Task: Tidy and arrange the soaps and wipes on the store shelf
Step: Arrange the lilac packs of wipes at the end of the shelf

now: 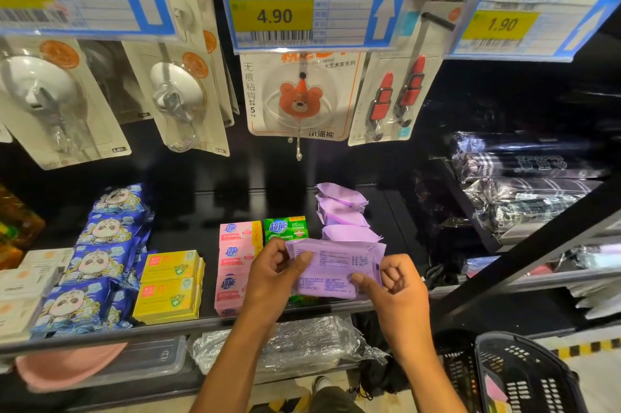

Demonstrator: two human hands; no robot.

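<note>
A flat lilac plastic wipes pack [336, 269] is held above the front of the black shelf [201, 207], printed back turned up, its long axis lying left to right. Pink soap boxes [235, 258] are lined up just left of it. Its left end is pinched by the curled fingers of the left hand [272, 275], its right end by those of the right hand [393, 285].

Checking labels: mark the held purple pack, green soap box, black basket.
purple pack [336, 266]: head view, printed back face.
green soap box [285, 228]: head view, top face.
black basket [537, 385]: head view, slotted wall.
</note>
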